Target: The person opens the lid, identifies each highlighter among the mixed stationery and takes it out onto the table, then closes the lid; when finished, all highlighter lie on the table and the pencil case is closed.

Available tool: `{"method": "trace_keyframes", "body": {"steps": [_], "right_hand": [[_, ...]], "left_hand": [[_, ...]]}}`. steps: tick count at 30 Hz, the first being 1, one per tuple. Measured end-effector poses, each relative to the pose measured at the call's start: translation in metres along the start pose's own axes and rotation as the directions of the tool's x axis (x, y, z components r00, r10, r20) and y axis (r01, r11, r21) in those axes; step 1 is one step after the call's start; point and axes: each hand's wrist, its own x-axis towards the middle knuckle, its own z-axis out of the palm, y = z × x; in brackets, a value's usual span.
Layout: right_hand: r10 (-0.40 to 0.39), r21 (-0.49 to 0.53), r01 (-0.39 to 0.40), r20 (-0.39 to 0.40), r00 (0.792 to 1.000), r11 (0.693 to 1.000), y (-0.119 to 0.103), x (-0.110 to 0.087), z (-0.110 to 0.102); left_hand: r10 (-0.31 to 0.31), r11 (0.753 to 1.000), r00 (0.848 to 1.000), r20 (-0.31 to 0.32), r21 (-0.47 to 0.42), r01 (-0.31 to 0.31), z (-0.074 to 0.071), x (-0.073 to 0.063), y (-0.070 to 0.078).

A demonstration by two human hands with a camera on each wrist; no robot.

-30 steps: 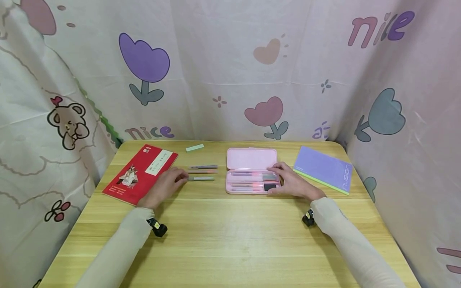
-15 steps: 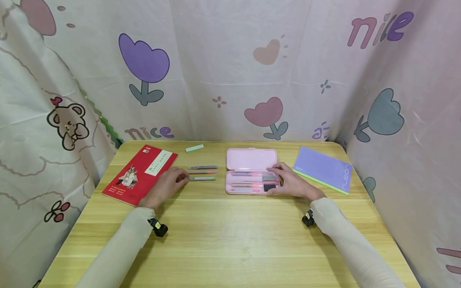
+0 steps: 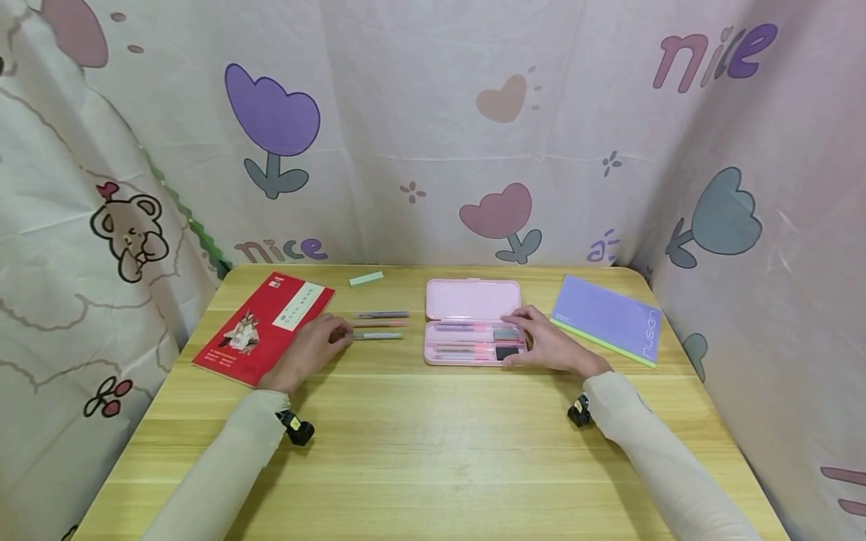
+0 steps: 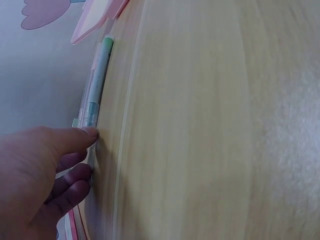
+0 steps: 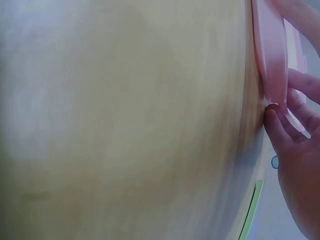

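My left hand (image 3: 313, 347) pinches the left end of a pale pen with a green end (image 4: 101, 70), the nearest of three laid side by side on the table. Beyond it lie an orange-pink pen (image 3: 386, 324) and a dark pen (image 3: 382, 314). With thumb in front and fingers behind, my right hand (image 3: 549, 343) grips the right end of a pink pencil case (image 5: 273, 55). Its lid (image 3: 472, 298) is folded back. Inside, several pens (image 3: 463, 349) lie in two compartments, beside a dark block (image 3: 506, 352) partly covered by the fingers.
A red booklet (image 3: 253, 330) lies under the left forearm's far side. Behind the pens is a small pale green strip (image 3: 366, 279). A purple notebook (image 3: 609, 315) lies right of the case. A patterned curtain (image 3: 406, 135) hangs behind the wooden table (image 3: 433, 451).
The pale pen has turned slightly in my left fingers, its green end showing more than a second ago. My right hand and the case stay where they were.
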Motion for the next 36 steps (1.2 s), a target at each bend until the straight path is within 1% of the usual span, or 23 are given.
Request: {"method": "trace_keyframes", "body": {"steps": [8, 12, 14, 16, 19, 22, 24, 26, 29, 32, 33, 36], "right_hand": [[0.005, 0.001, -0.005, 0.003, 1.000, 1.000, 0.000, 0.000, 0.000], [0.006, 0.011, -0.006, 0.004, 1.000, 1.000, 0.000, 0.001, 0.000], [0.008, 0.013, -0.008, 0.003, 1.000, 1.000, 0.000, 0.000, 0.000], [0.009, 0.009, -0.009, 0.000, 1.000, 1.000, 0.000, 0.000, 0.000], [0.006, 0.008, -0.006, -0.003, 1.000, 1.000, 0.001, 0.000, 0.000], [0.004, 0.012, -0.004, -0.002, 1.000, 1.000, 0.001, 0.000, 0.001], [0.003, 0.013, -0.003, -0.002, 1.000, 1.000, 0.001, 0.000, 0.001], [0.004, 0.013, -0.004, -0.001, 1.000, 1.000, 0.000, 0.000, 0.000], [0.004, 0.012, -0.004, -0.002, 1.000, 1.000, 0.000, 0.000, 0.000], [0.006, 0.013, -0.006, -0.003, 1.000, 1.000, -0.001, 0.000, 0.001], [0.008, 0.014, -0.008, -0.003, 1.000, 1.000, -0.001, 0.000, 0.001], [0.010, 0.008, -0.010, -0.002, 1.000, 1.000, 0.000, 0.000, 0.001]], "left_hand": [[-0.008, 1.000, 1.000, 0.004, -0.012, 0.008, -0.001, 0.001, 0.000], [-0.010, 1.000, 1.000, -0.014, -0.003, 0.010, -0.003, 0.001, 0.005], [0.000, 1.000, 1.000, -0.021, 0.000, 0.000, -0.004, 0.002, 0.013], [0.017, 1.000, 1.000, -0.019, 0.004, -0.017, -0.003, 0.005, 0.024], [0.056, 0.998, 0.998, 0.013, 0.006, -0.056, 0.004, 0.012, 0.044], [0.101, 0.995, 0.993, 0.061, 0.005, -0.101, 0.014, 0.020, 0.065], [0.138, 0.990, 0.986, 0.098, -0.002, -0.138, 0.022, 0.025, 0.079], [0.174, 0.985, 0.975, 0.139, -0.004, -0.175, 0.029, 0.029, 0.091], [0.240, 0.970, 0.950, 0.200, -0.008, -0.243, 0.041, 0.033, 0.106], [0.290, 0.955, 0.923, 0.252, -0.017, -0.295, 0.052, 0.035, 0.116], [0.298, 0.952, 0.917, 0.267, -0.017, -0.304, 0.056, 0.035, 0.118], [0.302, 0.951, 0.905, 0.300, -0.024, -0.309, 0.065, 0.035, 0.123]]}}
